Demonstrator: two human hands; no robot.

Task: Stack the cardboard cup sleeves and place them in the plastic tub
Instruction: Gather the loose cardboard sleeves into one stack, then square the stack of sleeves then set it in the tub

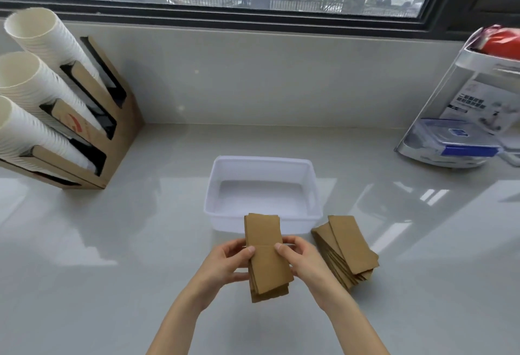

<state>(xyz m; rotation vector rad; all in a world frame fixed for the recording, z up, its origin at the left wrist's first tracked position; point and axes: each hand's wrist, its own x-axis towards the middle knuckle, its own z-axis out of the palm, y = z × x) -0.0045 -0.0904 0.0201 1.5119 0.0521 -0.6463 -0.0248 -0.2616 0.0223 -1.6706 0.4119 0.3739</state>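
Note:
A stack of flat brown cardboard cup sleeves [266, 256] is held above the counter between both hands, just in front of the white plastic tub [261, 167]. My left hand [228, 263] grips the stack's left edge, thumb on top. My right hand [301, 259] grips its right edge the same way. The stack's far end overlaps the tub's near rim in this view. The tub has nothing inside. A second, fanned pile of sleeves [347, 250] lies on the counter to the right of my right hand.
A cardboard dispenser [92, 118] with three tilted columns of white paper cups stands at the left. Clear plastic containers with a blue-clipped lid [455, 140] sit at the far right. A low wall and window run along the back.

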